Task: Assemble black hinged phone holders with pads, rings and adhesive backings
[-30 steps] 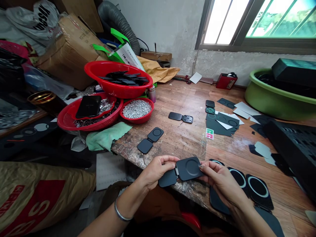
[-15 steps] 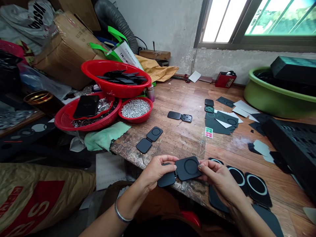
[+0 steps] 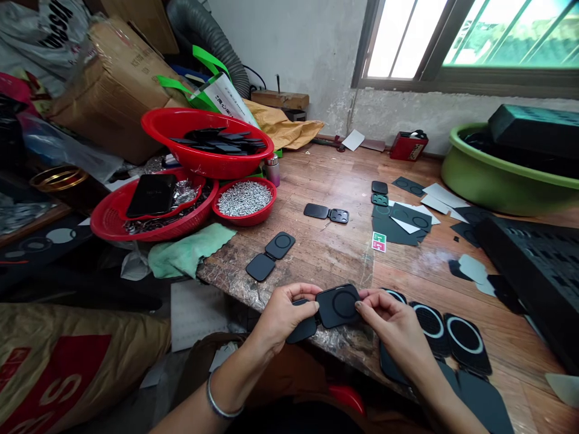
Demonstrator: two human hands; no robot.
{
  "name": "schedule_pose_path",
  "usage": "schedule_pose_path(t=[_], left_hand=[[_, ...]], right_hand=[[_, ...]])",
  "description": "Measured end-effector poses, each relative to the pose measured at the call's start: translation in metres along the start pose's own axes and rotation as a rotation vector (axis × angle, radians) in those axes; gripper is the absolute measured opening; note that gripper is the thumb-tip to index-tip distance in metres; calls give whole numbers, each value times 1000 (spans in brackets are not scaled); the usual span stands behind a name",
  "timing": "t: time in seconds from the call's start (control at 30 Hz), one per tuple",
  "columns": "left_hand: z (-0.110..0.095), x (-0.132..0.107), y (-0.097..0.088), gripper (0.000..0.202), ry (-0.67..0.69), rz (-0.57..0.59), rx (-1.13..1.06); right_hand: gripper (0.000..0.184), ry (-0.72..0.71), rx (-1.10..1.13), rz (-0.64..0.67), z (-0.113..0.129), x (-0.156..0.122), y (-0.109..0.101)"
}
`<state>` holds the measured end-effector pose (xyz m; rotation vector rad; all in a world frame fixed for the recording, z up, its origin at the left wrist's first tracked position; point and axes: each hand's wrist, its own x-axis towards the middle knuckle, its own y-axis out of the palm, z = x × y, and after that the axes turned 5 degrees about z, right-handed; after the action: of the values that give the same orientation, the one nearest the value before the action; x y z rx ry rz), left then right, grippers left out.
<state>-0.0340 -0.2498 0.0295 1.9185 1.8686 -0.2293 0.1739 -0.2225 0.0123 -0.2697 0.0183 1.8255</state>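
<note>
At the table's front edge I hold a black folding wireless charger [image 3: 339, 306], two hinged square panels lying unfolded, with a ring outline on the right one. My left hand [image 3: 284, 316] is closed around the left panel and the hinge, thumb on top; its fingers partly hide that panel. My right hand [image 3: 391, 319] pinches the right edge of the ringed panel between thumb and fingers. Beyond my left hand lies another unfolded charger [image 3: 271, 256]. Beside and partly under my right forearm lie several chargers with pale rings [image 3: 467, 342].
Red baskets hold silvery small parts [image 3: 245, 199] and black panels [image 3: 219, 142] at the left. A third charger [image 3: 326, 213] lies mid-table, near dark cut sheets [image 3: 409, 217]. A green tub [image 3: 506, 181] and a black tray [image 3: 529, 283] stand at right. The green cloth [image 3: 192, 250] overhangs the edge.
The view has shifted slightly. Both hands keep their hold on the charger, and the right thumb and fingertips sit slightly differently along its right edge.
</note>
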Motion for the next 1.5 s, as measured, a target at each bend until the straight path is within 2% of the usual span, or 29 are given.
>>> schedule_pose_path(t=[0.2, 0.6, 0.77, 0.83, 0.93, 1.03, 1.1, 1.27, 1.33, 1.4, 1.47, 1.5], left_hand=[[-2, -3, 2, 34, -3, 6, 1], [0, -2, 1, 35, -16, 15, 1], [1, -3, 2, 33, -15, 33, 17], [1, -4, 3, 32, -18, 32, 20], [2, -4, 4, 30, -5, 26, 29], [5, -5, 4, 30, -2, 10, 6], [6, -7, 5, 31, -12, 2, -43], [9, -13, 12, 35, -37, 43, -108], [9, -11, 12, 37, -51, 57, -105], [4, -6, 5, 42, -45, 37, -95], [-6, 4, -12, 48, 12, -60, -72], [-12, 10, -24, 51, 62, -148, -60]], right_hand=[[35, -61, -91, -38, -2, 1, 1], [33, -90, -90, -56, -3, -1, 4], [32, -157, -119, -62, -3, -1, 5], [32, -208, -243, -79, -2, -2, 4], [32, -277, -599, -84, -1, -5, -1], [40, -203, -874, -141, -1, -8, -6], [46, -128, -821, -143, -2, -8, -7], [45, -52, -361, 112, 3, -5, 9], [50, 4, -304, 104, 4, -1, 14], [54, 7, -293, 58, 3, 5, 12], [57, 3, -260, -8, 1, 12, 2], [58, 5, -233, -37, 0, 14, -5]])
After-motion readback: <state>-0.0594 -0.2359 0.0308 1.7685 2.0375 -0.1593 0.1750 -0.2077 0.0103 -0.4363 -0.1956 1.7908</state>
